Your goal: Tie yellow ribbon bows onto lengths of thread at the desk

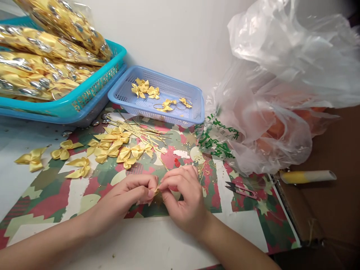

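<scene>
My left hand (pixel 137 189) is closed in a pinch on a small yellow ribbon piece (pixel 156 190), mostly hidden by the fingers. Meeting it fingertip to fingertip, my right hand (pixel 184 197) pinches at the same piece from the other side. Just beyond them, a bundle of gold twist ties (pixel 140 129) lies spread on the patterned paper. Several yellow satin bows (pixel 105 148) sit in a loose group to the left of the ties. A small red thing (pixel 177 162) rests right behind my right hand.
A blue basket (pixel 157 113) holds a few bows and gold loops. At left, a turquoise basket (pixel 98 77) carries bags of bows with silver bells. Thread snips (pixel 242 190) lie at right, near a plastic bag (pixel 267 123) and a yellow-handled tool (pixel 308 176).
</scene>
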The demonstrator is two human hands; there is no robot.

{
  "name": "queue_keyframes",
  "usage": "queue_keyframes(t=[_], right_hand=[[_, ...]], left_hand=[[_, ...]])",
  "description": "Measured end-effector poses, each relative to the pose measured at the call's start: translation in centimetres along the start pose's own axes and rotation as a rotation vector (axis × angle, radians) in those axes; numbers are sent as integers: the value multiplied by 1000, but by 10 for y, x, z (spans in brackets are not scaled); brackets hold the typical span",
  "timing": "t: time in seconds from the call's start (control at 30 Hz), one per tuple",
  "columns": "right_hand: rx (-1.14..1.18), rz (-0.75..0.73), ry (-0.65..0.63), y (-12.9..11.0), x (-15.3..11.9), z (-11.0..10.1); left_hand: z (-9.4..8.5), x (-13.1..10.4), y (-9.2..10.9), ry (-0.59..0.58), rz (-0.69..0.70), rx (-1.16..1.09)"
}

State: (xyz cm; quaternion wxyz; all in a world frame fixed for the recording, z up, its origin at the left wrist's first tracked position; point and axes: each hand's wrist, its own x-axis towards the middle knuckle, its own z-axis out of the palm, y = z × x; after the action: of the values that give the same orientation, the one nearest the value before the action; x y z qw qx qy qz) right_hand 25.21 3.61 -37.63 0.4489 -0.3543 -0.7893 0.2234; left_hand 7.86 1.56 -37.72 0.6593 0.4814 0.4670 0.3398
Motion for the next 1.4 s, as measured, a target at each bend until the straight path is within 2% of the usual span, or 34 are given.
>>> queue_keyframes(t=[0.23,0.53,0.97,1.4], right_hand=[[-24,11,-13,-1,0,0],[47,39,-29,-3,2,-3],[123,128,-2,3,0,1],[135,192,-127,5,2,-2]], left_hand=[[1,1,3,-8,-27,-41],[0,2,-1,19,-95,-203],[-1,2,-5,21,-106,-217],[-3,1,-7,15,-140,-180]])
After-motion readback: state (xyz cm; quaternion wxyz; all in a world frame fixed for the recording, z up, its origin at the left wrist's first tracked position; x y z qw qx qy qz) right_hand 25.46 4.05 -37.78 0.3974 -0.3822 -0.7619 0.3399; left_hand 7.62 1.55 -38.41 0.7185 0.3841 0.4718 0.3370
